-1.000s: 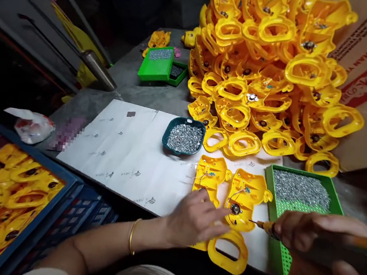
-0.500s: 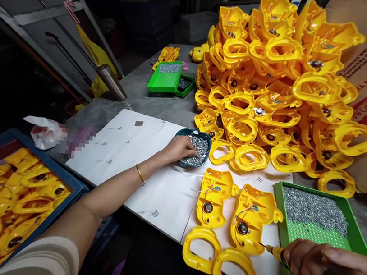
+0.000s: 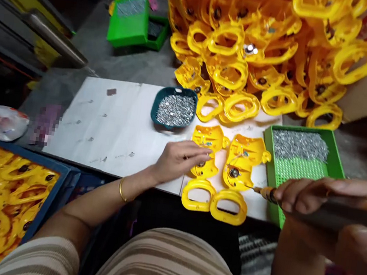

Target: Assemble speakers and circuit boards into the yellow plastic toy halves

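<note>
My right hand (image 3: 305, 195) is wrapped round an electric screwdriver (image 3: 349, 220) whose thin bit points left, close to the lower edge of the right yellow shell (image 3: 244, 151). Over the left yellow shell (image 3: 208, 136) reaches my left hand (image 3: 180, 160), thumb and fingers drawn together; whatever is between them is too small to make out. Both shells lie hollow side up, with round speakers and thin wires inside. Below them are two yellow oval rings (image 3: 197, 195). A dark teal bowl (image 3: 155, 110) of small metal screws stands beyond my left hand.
A green tray (image 3: 336, 161) with silvery screws is at the right. Yellow shells and rings pile up at the back (image 3: 231, 39). Green trays (image 3: 126, 29) stand at the back left. A blue crate (image 3: 62, 175) of yellow parts is at the lower left.
My left hand has come out of the screw bowl and moved right and nearer, over the left shell. My right hand still holds the screwdriver by the right shell. The view has tilted down.
</note>
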The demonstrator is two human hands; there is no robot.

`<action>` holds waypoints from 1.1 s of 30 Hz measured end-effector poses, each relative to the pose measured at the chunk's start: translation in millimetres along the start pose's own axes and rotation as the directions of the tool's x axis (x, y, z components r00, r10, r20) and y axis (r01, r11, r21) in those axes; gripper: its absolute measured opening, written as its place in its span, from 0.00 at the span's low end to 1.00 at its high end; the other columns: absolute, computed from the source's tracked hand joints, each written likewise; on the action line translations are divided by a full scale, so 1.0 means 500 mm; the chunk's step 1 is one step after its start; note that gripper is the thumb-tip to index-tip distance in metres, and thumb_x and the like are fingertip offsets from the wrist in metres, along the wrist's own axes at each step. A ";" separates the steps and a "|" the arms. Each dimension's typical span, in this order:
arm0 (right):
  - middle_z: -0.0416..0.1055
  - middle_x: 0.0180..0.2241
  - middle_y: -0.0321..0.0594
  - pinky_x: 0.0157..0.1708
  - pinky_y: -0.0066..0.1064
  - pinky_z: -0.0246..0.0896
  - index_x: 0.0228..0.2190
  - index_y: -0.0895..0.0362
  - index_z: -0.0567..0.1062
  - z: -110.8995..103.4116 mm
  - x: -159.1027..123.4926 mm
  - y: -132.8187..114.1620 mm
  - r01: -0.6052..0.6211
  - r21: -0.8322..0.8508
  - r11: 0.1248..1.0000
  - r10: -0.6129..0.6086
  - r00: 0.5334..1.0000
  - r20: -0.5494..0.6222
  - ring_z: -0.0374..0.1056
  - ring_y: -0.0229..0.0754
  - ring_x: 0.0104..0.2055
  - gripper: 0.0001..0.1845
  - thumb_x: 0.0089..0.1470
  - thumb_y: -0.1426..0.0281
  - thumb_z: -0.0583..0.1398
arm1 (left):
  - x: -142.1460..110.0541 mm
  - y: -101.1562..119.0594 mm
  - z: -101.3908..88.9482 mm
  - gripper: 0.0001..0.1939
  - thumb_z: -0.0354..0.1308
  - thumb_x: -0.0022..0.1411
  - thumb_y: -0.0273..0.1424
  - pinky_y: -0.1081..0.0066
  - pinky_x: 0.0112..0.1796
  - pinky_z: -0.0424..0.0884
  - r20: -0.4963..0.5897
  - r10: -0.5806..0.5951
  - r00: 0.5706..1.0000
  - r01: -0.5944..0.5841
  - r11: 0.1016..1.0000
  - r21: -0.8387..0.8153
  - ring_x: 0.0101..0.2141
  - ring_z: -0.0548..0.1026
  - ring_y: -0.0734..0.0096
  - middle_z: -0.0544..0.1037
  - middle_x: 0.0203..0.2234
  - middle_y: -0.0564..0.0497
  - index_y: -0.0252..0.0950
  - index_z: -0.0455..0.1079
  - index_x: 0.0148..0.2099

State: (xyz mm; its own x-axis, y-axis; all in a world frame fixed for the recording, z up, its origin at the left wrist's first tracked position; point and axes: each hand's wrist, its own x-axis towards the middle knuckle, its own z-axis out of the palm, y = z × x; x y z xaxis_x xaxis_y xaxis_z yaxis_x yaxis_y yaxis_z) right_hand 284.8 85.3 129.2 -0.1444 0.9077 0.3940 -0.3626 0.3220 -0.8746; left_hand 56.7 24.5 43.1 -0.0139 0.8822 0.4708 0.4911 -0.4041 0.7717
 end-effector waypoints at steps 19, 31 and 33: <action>0.69 0.19 0.34 0.15 0.38 0.66 0.36 0.51 0.79 0.006 -0.046 -0.035 -0.095 0.150 0.984 0.048 0.956 0.290 0.66 0.41 0.16 0.10 0.55 0.59 0.65 | -0.096 0.066 0.105 0.08 0.62 0.65 0.29 0.78 0.36 0.76 0.051 -0.023 0.998 0.032 0.983 -0.180 0.32 0.80 0.76 0.83 0.35 0.45 0.32 0.79 0.45; 0.71 0.23 0.35 0.15 0.37 0.69 0.44 0.51 0.77 -0.030 -0.037 0.012 -0.040 0.154 0.987 -0.024 0.919 0.393 0.68 0.42 0.18 0.20 0.52 0.54 0.66 | -0.090 0.062 0.106 0.07 0.63 0.64 0.28 0.78 0.36 0.77 0.070 0.003 0.998 0.007 0.988 -0.154 0.32 0.81 0.75 0.83 0.33 0.45 0.32 0.79 0.43; 0.70 0.23 0.35 0.16 0.37 0.69 0.43 0.51 0.77 -0.020 -0.039 0.008 -0.047 0.171 0.984 -0.027 0.912 0.409 0.68 0.41 0.18 0.18 0.53 0.56 0.66 | -0.089 0.065 0.104 0.06 0.62 0.64 0.27 0.78 0.37 0.77 0.074 0.015 0.997 -0.004 0.989 -0.145 0.32 0.81 0.75 0.84 0.33 0.45 0.31 0.79 0.42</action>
State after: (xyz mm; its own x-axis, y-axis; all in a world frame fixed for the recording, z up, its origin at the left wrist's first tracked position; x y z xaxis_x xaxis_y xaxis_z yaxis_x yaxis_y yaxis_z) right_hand 295.1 71.6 115.2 -0.4983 0.7092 0.4988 -0.5074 0.2280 -0.8310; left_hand 118.6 -15.1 25.1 0.0582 0.8914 0.4495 0.3597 -0.4387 0.8235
